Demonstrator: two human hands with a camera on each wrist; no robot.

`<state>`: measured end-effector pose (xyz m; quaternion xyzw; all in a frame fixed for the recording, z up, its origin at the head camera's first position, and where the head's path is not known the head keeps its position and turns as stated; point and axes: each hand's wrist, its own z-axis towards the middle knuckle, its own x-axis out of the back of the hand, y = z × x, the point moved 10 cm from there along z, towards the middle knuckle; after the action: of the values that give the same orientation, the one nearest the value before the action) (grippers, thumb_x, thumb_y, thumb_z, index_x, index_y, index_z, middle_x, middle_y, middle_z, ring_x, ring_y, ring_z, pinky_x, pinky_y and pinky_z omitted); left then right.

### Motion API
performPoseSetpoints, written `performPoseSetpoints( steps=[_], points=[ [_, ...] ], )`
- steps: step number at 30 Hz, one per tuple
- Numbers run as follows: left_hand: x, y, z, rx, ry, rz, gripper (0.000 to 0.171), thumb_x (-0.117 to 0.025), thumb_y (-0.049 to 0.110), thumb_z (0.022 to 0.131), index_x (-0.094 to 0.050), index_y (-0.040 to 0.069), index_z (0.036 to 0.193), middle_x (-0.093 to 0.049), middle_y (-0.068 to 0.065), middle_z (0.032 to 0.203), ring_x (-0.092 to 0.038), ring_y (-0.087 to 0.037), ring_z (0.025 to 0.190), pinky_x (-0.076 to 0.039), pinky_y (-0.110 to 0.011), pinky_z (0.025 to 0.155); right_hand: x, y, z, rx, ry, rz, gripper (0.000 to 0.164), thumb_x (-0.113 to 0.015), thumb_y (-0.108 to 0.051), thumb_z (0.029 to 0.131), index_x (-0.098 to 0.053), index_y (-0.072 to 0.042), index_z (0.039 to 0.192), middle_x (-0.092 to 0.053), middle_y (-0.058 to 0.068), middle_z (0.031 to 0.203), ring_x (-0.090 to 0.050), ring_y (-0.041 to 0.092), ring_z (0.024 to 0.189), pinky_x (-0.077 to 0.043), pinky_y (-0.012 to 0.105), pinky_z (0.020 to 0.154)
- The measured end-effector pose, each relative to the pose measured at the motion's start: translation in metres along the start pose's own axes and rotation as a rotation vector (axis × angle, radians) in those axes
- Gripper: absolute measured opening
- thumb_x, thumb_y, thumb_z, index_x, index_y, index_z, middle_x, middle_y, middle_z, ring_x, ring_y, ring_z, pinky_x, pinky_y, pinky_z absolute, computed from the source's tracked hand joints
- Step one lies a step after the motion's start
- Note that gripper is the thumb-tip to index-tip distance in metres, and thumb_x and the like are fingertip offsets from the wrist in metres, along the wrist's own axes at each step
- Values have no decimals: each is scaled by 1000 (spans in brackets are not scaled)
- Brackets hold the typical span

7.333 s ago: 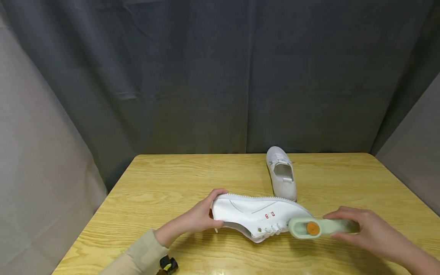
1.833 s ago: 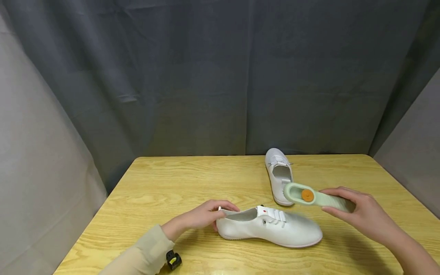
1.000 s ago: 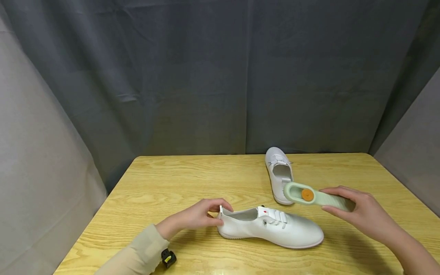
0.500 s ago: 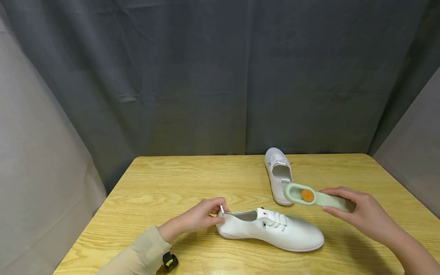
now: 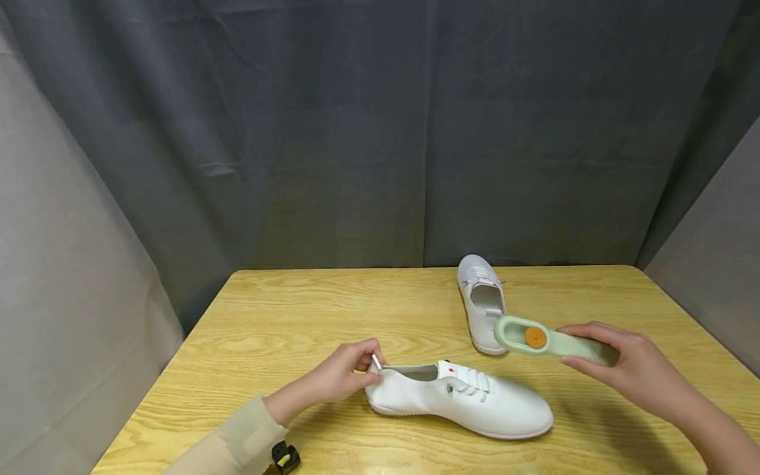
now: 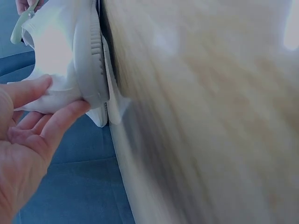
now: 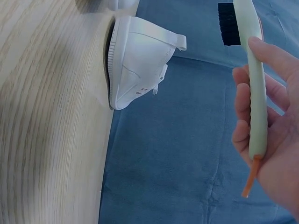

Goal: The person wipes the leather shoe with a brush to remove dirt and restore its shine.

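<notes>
A white lace-up shoe stands upright on the wooden table, its toe to the right. My left hand pinches the top of its heel by the pull tab, thumb on the near side; the left wrist view shows the fingers around the heel. In my right hand is a pale green shoe brush with an orange button, held by the handle above the table, right of and beyond the shoe. Black bristles show in the right wrist view, apart from any shoe.
A second white shoe stands farther back, toe toward the dark curtain; the brush head overlaps its heel end in the head view. Light cloth hangs at both sides. A black device sits at the left wrist.
Earlier the shoe lay tipped on its side with the brush against its front. It now stands upright, and my left hand has drawn it slightly left. The brush stays raised, almost still.
</notes>
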<state>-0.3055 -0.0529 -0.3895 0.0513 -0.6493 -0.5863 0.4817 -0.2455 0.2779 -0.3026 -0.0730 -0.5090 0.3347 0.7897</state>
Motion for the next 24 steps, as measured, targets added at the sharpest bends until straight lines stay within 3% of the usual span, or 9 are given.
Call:
performPoseSetpoints(
  steps=[10, 24],
  points=[
    [21, -6, -18, 30, 85, -10, 17, -67, -5, 88, -57, 7, 95, -64, -3, 94, -62, -10, 83, -53, -26, 74, -1, 0, 5, 17, -5, -2, 38, -84, -13, 76, -71, -20, 111, -67, -11, 98, -54, 2, 77, -39, 13, 65],
    [62, -9, -31, 58, 242, -14, 16, -66, -9, 86, -57, 1, 95, -64, -15, 94, -64, -22, 82, -54, -28, 69, -5, -12, 21, 76, 30, 1, 40, -85, -11, 74, -71, -20, 111, -68, -8, 99, -55, 2, 76, -40, 14, 63]
  ],
)
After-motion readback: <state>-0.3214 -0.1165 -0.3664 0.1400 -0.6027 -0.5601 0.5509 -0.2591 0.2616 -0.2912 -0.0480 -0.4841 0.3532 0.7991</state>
